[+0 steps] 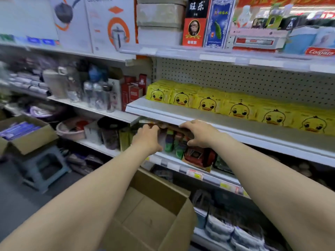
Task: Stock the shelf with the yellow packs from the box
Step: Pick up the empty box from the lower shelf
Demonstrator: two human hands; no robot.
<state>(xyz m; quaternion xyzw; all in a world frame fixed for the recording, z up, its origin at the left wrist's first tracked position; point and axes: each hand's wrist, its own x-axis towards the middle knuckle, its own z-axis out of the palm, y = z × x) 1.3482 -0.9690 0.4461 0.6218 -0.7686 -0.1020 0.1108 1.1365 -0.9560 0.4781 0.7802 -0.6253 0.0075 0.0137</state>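
A row of yellow packs (237, 110) with a duck face stands along the white middle shelf (181, 115), from its left end to the right edge of view. The open cardboard box (178, 230) stands on the floor below me, and its visible inside shows no packs. Both hands reach under that shelf to the level below. My left hand (146, 138) and my right hand (198, 133) hold the two ends of a flat brown item (172, 128) just under the shelf lip. My right fingers curl over its top with the thumb beneath. My left fingertips are partly hidden.
Green and red goods (181, 147) fill the lower shelf behind my hands. To the left, a second cardboard box (30, 140) with blue items sits on a grey stool (45, 169). Bottles (96, 93) and boxes crowd the left shelves. Bagged goods (235, 234) lie at the bottom right.
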